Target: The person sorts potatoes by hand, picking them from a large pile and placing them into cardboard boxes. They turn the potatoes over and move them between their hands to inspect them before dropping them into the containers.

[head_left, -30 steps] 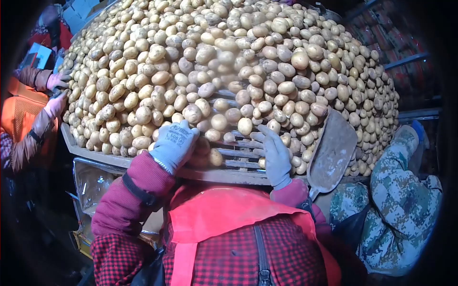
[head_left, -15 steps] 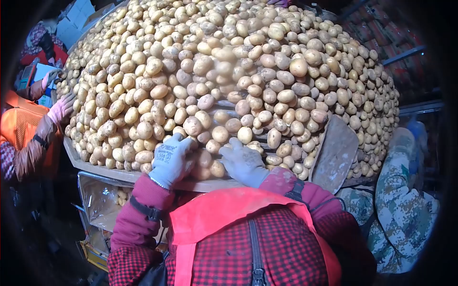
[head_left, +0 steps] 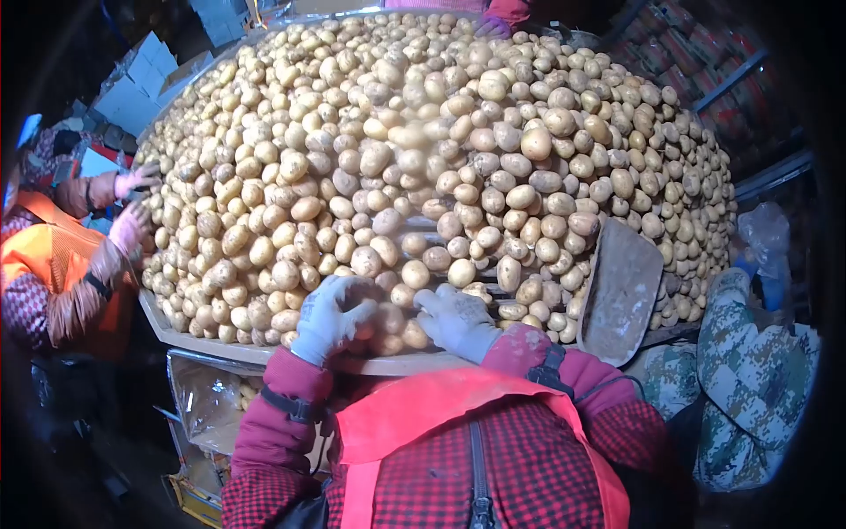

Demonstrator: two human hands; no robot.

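A large heap of pale yellow potatoes [head_left: 300, 167] fills the sorting table in front of me. At its near edge my left hand [head_left: 328, 319], in a pale grey glove, is curved with thumb and fingers apart beside a few potatoes. My right hand [head_left: 456, 323], gloved alike, lies over the near edge with its fingers spread, to the right of those same potatoes [head_left: 397, 322]. Part of a slatted surface [head_left: 507, 304] shows between potatoes to the right of my right hand. What lies under both palms is hidden.
A grey metal scoop-like plate [head_left: 621, 291] stands in the heap at right. A co-worker in an orange vest [head_left: 53, 256] has gloved hands at the left edge. Another person's camouflage clothing [head_left: 749, 388] shows at right. A plastic-lined box [head_left: 207, 397] stands below the table edge.
The view has shifted, so the heap sits lower and more of the far side shows. My left thumb now stands out from the fingers. The co-worker's hands at left remain on the heap.
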